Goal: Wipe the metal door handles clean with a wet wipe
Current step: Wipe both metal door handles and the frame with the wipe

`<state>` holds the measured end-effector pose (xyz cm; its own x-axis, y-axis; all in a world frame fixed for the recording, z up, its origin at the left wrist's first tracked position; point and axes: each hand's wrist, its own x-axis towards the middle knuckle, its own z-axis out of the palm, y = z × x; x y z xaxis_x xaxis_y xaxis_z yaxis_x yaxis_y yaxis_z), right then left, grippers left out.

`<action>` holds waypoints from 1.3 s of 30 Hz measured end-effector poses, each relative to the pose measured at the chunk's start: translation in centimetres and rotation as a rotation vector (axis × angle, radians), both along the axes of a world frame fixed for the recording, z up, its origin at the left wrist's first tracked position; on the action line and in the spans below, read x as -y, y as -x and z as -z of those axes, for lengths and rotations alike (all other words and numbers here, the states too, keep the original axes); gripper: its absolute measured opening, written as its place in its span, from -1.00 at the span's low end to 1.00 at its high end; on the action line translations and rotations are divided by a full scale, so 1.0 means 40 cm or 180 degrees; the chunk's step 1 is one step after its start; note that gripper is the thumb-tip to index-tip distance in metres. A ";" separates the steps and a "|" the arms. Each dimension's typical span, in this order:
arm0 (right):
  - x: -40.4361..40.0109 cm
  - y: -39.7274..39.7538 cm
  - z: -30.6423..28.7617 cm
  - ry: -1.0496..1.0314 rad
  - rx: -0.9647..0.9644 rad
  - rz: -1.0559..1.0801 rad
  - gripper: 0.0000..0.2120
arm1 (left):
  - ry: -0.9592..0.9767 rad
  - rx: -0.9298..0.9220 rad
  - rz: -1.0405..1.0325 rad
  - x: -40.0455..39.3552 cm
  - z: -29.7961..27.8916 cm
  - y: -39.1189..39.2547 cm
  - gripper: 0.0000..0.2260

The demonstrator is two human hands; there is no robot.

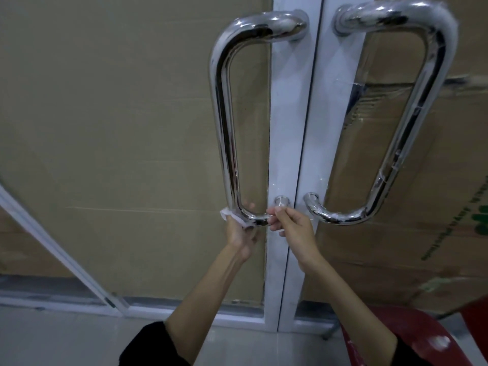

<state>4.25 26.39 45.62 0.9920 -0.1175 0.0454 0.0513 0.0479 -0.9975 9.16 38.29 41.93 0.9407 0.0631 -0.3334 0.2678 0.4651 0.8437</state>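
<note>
Two shiny metal pull handles hang on a white-framed glass double door. The left handle (224, 122) is a tall loop; the right handle (412, 107) mirrors it. My left hand (239, 233) holds a white wet wipe (232, 216) wrapped against the left handle's lower bend. My right hand (293, 225) has its fingers curled at the left handle's bottom end, just under the small round mount (281, 200). What the right fingers pinch is hard to make out.
The white door frame (290, 133) runs down the middle with a narrow seam. Cardboard boxes (396, 260) stand behind the right glass pane. A red plastic chair (412, 336) sits at the lower right, close to my right forearm. Pale floor tiles lie below.
</note>
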 end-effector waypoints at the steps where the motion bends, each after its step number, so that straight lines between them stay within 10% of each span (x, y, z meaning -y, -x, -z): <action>1: -0.001 0.000 -0.003 0.0004 0.0007 -0.0004 -0.78 | -0.0026 0.0053 -0.0198 -0.006 -0.028 -0.012 -0.54; 5: -0.010 -0.002 -0.010 0.0014 0.0018 0.0020 -0.77 | -0.0748 0.0812 -0.0808 -0.005 -0.110 -0.024 -0.44; 14: -0.067 0.014 -0.013 -0.0019 -0.0169 -0.0186 -0.81 | -0.1186 0.0281 -0.0361 -0.034 -0.010 0.111 -0.56; 22: -0.141 0.042 -0.045 -0.1244 -0.0610 -0.1251 -0.64 | -0.2646 0.1746 -0.0374 -0.048 -0.078 0.134 -0.56; 29: -0.130 0.009 -0.030 -0.1481 -0.0379 -0.0356 -0.82 | -0.2941 0.0999 -0.0170 -0.071 -0.102 0.145 -0.26; 32: -0.148 -0.038 -0.026 -0.0779 0.0169 0.0928 -0.81 | -0.2703 0.0888 -0.0241 -0.113 -0.104 0.150 -0.25; 39: -0.223 -0.063 0.144 0.2094 0.1562 0.1515 -0.76 | -0.2496 0.0731 -0.0515 -0.160 -0.106 0.153 -0.44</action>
<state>6.76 35.32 39.85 0.6991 -0.3072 0.6456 0.3413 -0.6501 -0.6789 3.03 44.68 46.18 0.9393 0.3372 0.0627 0.0297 -0.2623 0.9645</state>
